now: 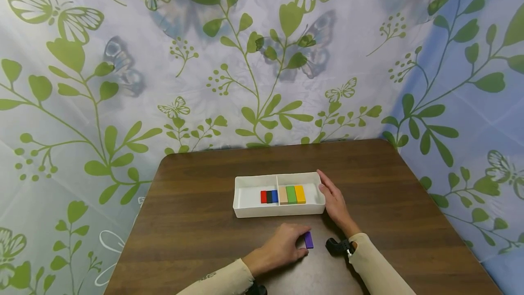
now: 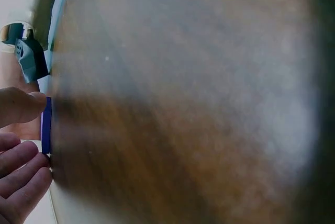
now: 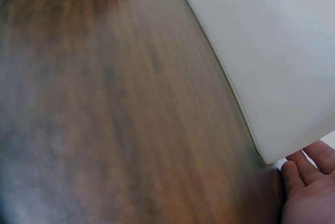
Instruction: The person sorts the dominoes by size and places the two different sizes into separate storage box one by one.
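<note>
In the head view my left hand (image 1: 282, 244) pinches a small flat purple block (image 1: 309, 240) above or on the table, in front of the tray. The left wrist view shows the thumb at one end of the purple block (image 2: 46, 125) and fingertips at the other. My right hand (image 1: 336, 201) touches the right end of a white two-compartment tray (image 1: 278, 212), fingers fairly straight along its outside. Red (image 1: 264, 196), black (image 1: 269, 196) and blue (image 1: 274, 196) blocks lie side by side in the left compartment. Beige (image 1: 283, 195), green (image 1: 291, 195) and yellow (image 1: 300, 194) blocks sit in the right one.
A brown wooden table (image 1: 196, 240) with rounded far corners bears everything. Behind it hangs a cloth (image 1: 262, 81) printed with leaves and butterflies. Each wrist wears a dark strapped device, the right one (image 1: 339, 246) lying just right of the purple block.
</note>
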The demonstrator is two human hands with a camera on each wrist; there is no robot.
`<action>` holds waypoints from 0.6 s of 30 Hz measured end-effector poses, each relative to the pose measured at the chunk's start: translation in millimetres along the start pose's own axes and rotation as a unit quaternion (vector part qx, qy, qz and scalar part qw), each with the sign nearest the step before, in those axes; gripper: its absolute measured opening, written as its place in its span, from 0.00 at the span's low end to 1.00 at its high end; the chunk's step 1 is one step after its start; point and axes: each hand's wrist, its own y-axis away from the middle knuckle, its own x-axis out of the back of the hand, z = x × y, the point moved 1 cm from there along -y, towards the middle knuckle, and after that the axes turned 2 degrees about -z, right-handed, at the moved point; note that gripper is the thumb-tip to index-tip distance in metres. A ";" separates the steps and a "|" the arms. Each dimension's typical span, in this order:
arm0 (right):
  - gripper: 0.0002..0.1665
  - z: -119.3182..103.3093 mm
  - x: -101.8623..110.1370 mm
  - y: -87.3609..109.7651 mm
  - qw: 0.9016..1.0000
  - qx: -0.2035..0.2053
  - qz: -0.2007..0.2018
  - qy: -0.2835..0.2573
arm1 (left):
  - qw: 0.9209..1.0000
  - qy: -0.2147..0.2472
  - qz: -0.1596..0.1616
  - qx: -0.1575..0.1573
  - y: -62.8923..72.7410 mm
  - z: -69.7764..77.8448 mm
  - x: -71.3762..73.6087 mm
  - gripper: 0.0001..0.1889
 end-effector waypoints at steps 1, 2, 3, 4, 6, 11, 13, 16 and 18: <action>0.32 0.2 0.1 -0.1 1.000 0.001 -0.001 0.000 | 1.000 0.000 0.000 0.000 -0.3 0.3 0.2 0.28; 0.32 0.3 0.1 -0.1 1.000 0.002 -0.001 0.001 | 1.000 -0.003 0.000 -0.001 -0.5 0.5 0.3 0.28; 0.32 0.3 0.1 -0.1 1.000 0.001 -0.001 0.000 | 1.000 -0.004 0.002 -0.003 -0.7 0.6 0.4 0.28; 0.32 0.5 0.0 -0.1 1.000 -0.001 -0.001 -0.001 | 1.000 -0.007 0.004 -0.006 -0.9 0.6 0.4 0.28; 0.32 0.4 -0.1 0.0 1.000 -0.003 -0.002 -0.002 | 1.000 -0.010 0.008 -0.013 -1.1 0.5 0.3 0.28; 0.32 -0.7 -0.5 0.7 1.000 -0.004 -0.004 -0.006 | 1.000 -0.012 0.007 -0.014 -2.4 0.7 0.0 0.28; 0.32 -1.1 -0.5 0.7 1.000 -0.004 -0.005 -0.007 | 1.000 -0.012 0.003 -0.010 -2.7 1.2 0.5 0.28; 0.33 -0.9 0.0 -0.4 1.000 -0.005 -0.006 -0.006 | 1.000 -0.014 0.000 -0.010 -2.8 2.0 1.2 0.28; 0.33 -0.7 0.4 -1.1 1.000 -0.005 -0.005 -0.006 | 1.000 -0.015 0.002 -0.014 -3.0 2.3 1.4 0.28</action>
